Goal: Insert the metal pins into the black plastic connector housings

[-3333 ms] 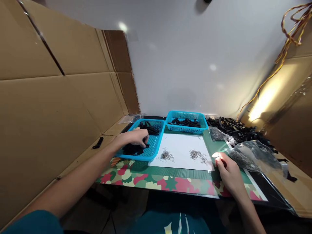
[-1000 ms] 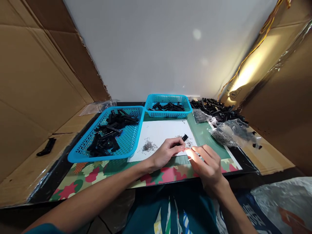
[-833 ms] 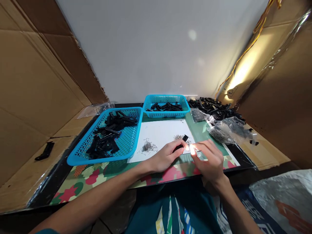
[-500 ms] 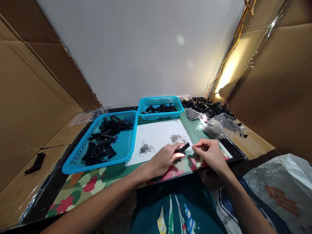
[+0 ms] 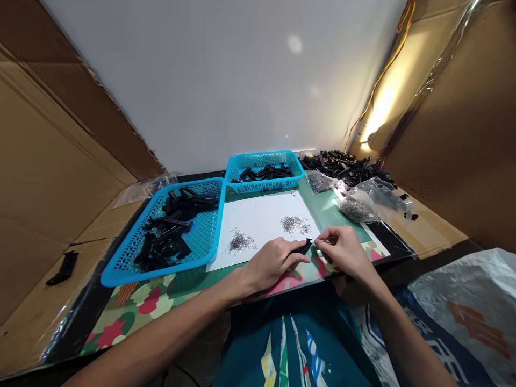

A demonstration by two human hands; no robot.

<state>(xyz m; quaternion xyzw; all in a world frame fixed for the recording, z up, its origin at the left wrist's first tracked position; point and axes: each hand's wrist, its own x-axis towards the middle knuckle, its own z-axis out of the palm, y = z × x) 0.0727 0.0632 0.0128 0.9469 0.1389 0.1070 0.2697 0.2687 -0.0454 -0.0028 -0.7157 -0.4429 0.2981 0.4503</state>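
My left hand [image 5: 278, 259] is closed around a slim black plastic part [image 5: 306, 246], whose end sticks out past the fingertips. Right against that end, my right hand [image 5: 342, 248] pinches with thumb and forefinger; whatever lies between the fingertips is too small to make out. Both hands rest low over the front of the table. Just beyond them, on a white sheet [image 5: 264, 207], lie two heaps of tiny metal pieces: a darker heap [image 5: 241, 241] to the left and a more scattered heap [image 5: 294, 224] to the right.
A large blue basket [image 5: 220, 231] of black parts stands left, a smaller blue basket [image 5: 264, 186] behind. At back right are a pile of black parts [image 5: 346, 167] and clear bags [image 5: 358, 207] of small metal pieces. One black part [image 5: 63, 267] lies on cardboard far left.
My right hand has come in slightly left, its fingertips now at the end of the black part. Less of that part shows beyond my left hand. The camera view has shifted a little.
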